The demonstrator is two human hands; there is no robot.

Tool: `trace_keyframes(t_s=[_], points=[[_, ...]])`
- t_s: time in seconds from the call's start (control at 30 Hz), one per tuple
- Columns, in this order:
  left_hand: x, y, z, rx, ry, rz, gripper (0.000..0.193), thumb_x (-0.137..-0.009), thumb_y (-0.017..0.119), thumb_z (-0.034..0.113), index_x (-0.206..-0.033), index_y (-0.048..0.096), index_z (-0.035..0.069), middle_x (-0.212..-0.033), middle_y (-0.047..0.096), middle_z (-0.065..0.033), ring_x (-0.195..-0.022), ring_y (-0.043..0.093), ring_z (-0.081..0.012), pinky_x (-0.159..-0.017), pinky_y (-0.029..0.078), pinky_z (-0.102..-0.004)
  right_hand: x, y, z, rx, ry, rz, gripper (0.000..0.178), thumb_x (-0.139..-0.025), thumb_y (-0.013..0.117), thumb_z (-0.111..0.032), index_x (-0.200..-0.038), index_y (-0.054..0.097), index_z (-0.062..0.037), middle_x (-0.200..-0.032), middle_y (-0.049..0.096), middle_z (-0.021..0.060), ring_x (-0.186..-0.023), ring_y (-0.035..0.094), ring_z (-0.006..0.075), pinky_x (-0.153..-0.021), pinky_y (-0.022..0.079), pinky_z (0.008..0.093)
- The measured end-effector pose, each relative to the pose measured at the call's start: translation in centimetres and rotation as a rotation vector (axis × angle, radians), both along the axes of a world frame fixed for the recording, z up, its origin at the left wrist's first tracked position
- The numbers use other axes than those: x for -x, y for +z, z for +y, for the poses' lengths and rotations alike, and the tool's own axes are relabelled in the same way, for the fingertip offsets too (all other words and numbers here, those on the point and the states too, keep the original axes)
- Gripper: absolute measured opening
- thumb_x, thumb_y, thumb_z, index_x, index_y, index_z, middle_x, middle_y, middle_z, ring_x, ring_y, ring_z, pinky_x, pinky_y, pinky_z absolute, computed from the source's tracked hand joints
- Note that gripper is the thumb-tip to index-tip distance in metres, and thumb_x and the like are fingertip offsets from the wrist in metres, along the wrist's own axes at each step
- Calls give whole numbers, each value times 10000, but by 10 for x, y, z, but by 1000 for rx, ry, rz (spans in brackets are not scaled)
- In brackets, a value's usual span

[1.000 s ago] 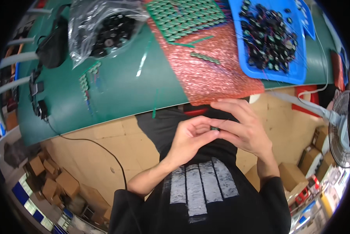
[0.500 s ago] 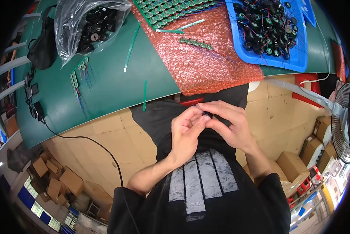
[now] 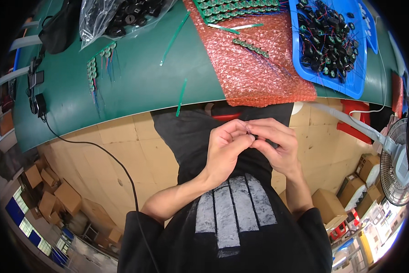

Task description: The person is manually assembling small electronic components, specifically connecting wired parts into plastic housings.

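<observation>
Small dark component [image 3: 253,135], too tiny to identify further, sits pinched between the fingertips of the left hand [image 3: 226,148] and right hand [image 3: 277,146], which meet in front of the person's chest, below the green table edge [image 3: 122,123]. Both hands' fingers press together on it; neither is nearer.

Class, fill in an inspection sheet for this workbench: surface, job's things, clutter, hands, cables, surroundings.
Surface: green bench mat, partly under red bubble wrap.
Job's things: a tiny dark part pinched between both hands, too small to identify.
Clutter: blue tray of wired parts, clear bag of black parts, green strips.
Hands: left hand and right hand meet above the lap.
Cables: black cable hangs off the bench.
Surroundings: cardboard boxes, fan.
</observation>
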State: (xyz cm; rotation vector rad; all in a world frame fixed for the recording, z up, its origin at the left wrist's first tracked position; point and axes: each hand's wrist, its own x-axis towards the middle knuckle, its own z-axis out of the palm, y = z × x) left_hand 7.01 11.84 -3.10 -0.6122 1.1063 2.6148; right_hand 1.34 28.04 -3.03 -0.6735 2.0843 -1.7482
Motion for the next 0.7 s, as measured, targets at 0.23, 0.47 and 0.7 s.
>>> trace_keyframes(t_s=[0.23,0.47,0.7], points=[[10,4,4,-83,-29,-114,152,-984,576,46,-1080,662,-36,-1005,698,-68,-943,664,-92,-881,541,-264,1,4,4,-73,-98,-13,335,-846,710,45,-1180,710,15,-1121,724,167,-959,709,252,-815,566,321],[-5,10,7,161,-9,59,236,-1025,585,75,-1212,652,-51,-1084,705,-60,-982,668,-103,-898,555,-282,-4,2,-1,20,-181,44,298,-776,704,119,-1061,736,37,-1136,727,200,-1033,720,287,-858,579,335],[15,26,-10,900,80,577,363,-764,825,-3,-1109,710,-10,-1072,742,-141,-939,734,-250,-814,585,-320,3,-1,14,46,-251,228,395,-710,828,60,-1092,736,12,-1185,689,215,-1058,680,311,-879,570,371]])
